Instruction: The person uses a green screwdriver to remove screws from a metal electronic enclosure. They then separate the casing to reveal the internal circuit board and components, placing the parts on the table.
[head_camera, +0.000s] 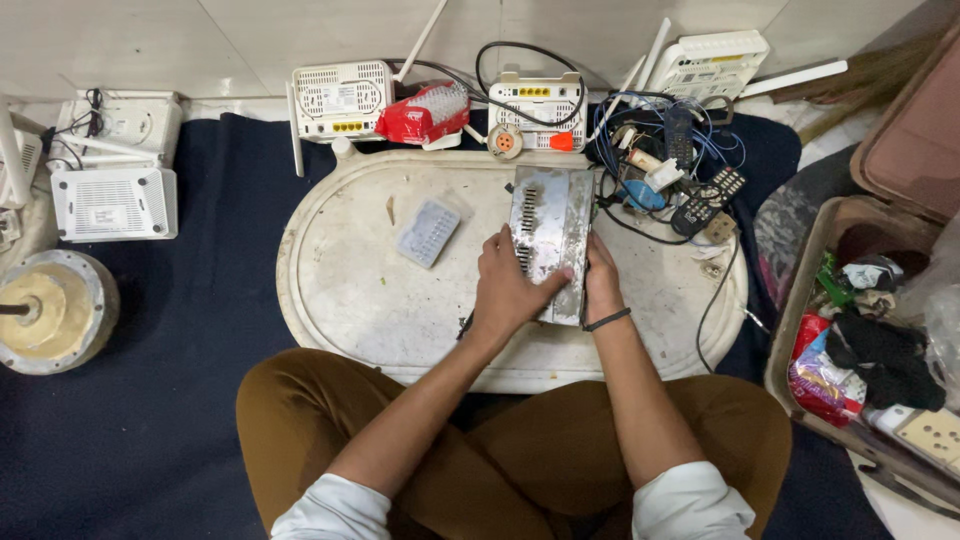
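A silver metal box with vent slots (552, 228) lies lengthwise on a worn white oval tray table (350, 290). My left hand (508, 290) rests on the box's near left part, fingers wrapped over its top. Gripping the box's near right edge is my right hand (600, 283), which wears a dark wristband. A small grey perforated cover plate (428, 232) lies on the table to the left of the box.
Several white routers (342, 100) line the wall beyond the table, with a red packet (425, 113), tangled wires and remote controls (708, 198) at the right. An open brown box of odds and ends (860, 330) stands at the right. A round motor-like part (45, 308) sits left on dark cloth.
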